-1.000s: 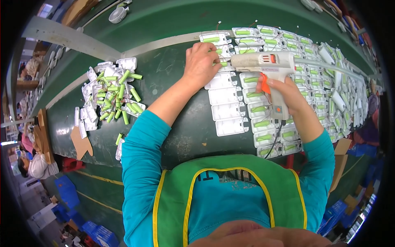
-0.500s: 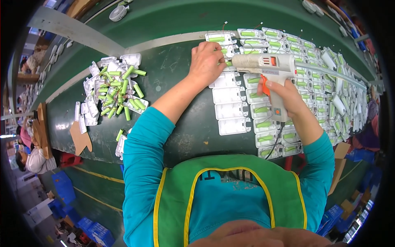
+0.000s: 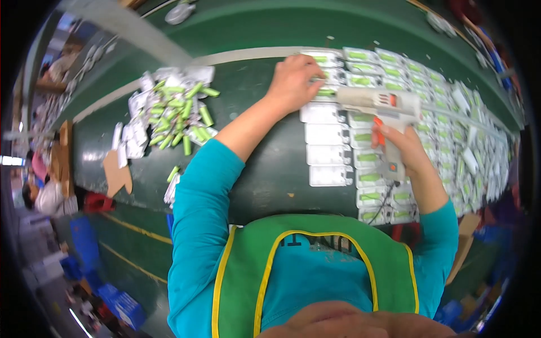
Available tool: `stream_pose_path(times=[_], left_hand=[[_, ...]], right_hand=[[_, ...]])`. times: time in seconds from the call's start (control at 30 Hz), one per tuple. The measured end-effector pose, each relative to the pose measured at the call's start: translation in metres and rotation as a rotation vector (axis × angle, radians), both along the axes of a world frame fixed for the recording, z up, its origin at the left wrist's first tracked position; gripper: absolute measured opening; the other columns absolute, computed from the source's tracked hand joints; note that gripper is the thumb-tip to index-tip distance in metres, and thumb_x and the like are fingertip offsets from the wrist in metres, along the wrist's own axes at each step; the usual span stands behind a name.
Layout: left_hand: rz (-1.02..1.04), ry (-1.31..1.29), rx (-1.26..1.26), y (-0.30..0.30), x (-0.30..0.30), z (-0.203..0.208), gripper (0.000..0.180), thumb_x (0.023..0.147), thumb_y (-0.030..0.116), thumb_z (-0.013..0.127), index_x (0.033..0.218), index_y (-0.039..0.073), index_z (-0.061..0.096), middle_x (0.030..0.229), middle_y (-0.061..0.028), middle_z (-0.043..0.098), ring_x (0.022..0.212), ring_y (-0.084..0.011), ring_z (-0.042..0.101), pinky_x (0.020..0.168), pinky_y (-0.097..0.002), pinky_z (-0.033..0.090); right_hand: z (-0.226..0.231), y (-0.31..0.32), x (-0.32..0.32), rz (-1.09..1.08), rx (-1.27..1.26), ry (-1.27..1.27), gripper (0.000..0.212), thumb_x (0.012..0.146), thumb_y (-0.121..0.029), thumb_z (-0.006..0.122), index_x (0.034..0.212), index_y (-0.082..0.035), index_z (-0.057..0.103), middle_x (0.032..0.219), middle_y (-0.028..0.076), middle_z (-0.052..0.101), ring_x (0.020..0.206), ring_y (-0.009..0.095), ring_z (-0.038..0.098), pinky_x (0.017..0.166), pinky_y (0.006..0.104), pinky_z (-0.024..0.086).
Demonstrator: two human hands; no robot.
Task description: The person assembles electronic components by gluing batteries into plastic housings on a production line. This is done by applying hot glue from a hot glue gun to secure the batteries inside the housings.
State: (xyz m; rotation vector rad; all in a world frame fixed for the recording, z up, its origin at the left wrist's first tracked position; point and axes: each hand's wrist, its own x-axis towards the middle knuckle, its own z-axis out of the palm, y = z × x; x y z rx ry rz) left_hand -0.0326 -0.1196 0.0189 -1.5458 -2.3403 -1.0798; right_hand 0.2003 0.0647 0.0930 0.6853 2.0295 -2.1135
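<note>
My right hand [image 3: 403,146] is wrapped round the grip of a white hot glue gun [image 3: 383,104], a finger at its orange trigger. A clear glue stick [image 3: 465,119] runs out of its back. The nozzle points left, beside white plastic casings holding green cylindrical batteries [image 3: 326,92]. My left hand [image 3: 296,83] rests over the left edge of these casings, fingers bent and thumb close to the fingertips by a battery. What lies between the fingertips is too blurred to make out. Below it stands a column of casings without batteries [image 3: 328,155].
Many casings with batteries [image 3: 445,135] cover the table's right side. A heap of batteries and casings [image 3: 172,115] lies left, with a cardboard piece [image 3: 116,173] nearby. A metal post [image 3: 127,31] rises at the back left. The gun's cable [image 3: 387,197] crosses the near casings.
The view has shifted, so the table appears farther right and slightly lower. The glue gun has moved slightly right and toward me. My left hand stays at the same casings.
</note>
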Motion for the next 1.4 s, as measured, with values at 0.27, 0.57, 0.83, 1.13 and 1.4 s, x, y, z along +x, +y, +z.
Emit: stream_pose_path(times=[0.27,0.57,0.83,1.13,1.4], left_hand=[[0.304,0.146,-0.111,-0.105,-0.058,0.052,0.031,0.076,0.017,0.071,0.106,0.013,0.065,0.117,-0.0096,0.059,0.112,-0.0328,0.052,0.094,-0.0416,0.043],[0.536,0.243,-0.636,-0.196,-0.061,0.052,0.037,0.076,0.02,0.072,0.112,0.016,0.064,0.112,-0.0099,0.058,0.109,-0.0311,0.054,0.084,-0.0444,0.051],[0.182,0.073,-0.318,-0.163,0.006,0.04,0.026,0.074,0.003,0.065,0.099,0.01,0.063,0.101,-0.0109,0.058,0.097,-0.0341,0.056,0.083,-0.0418,0.049],[0.137,-0.091,-0.056,-0.16,0.088,0.051,0.027,0.078,0.005,0.069,0.103,0.011,0.063,0.092,-0.0069,0.063,0.082,-0.0219,0.06,0.078,-0.0309,0.047],[-0.088,-0.916,0.666,-0.18,0.097,0.067,0.026,0.075,-0.004,0.067,0.099,0.005,0.067,0.098,-0.0036,0.06,0.096,-0.0138,0.056,0.078,-0.0283,0.047]], right_hand=[[-0.001,0.011,0.018,0.008,-0.338,0.218,0.055,0.084,-0.03,0.062,0.127,0.002,0.048,0.123,0.019,0.059,0.113,0.027,0.059,0.057,0.0254,0.056],[0.005,-0.013,0.029,-0.014,-0.521,0.303,0.06,0.085,-0.02,0.059,0.136,0.002,0.038,0.133,0.021,0.05,0.127,0.036,0.048,0.056,0.0288,0.06],[0.014,-0.031,0.047,-0.002,-0.475,0.266,0.062,0.083,-0.021,0.061,0.136,0.002,0.038,0.128,0.021,0.053,0.12,0.034,0.054,0.055,0.0279,0.058],[0.014,-0.035,0.05,0.041,-0.275,0.208,0.055,0.083,-0.026,0.062,0.127,0.003,0.049,0.113,0.016,0.062,0.108,0.028,0.061,0.059,0.027,0.056],[0.01,-0.038,0.04,0.084,-0.125,0.109,0.046,0.087,-0.03,0.06,0.122,-0.002,0.055,0.106,0.011,0.065,0.102,0.02,0.061,0.068,0.0281,0.05]])
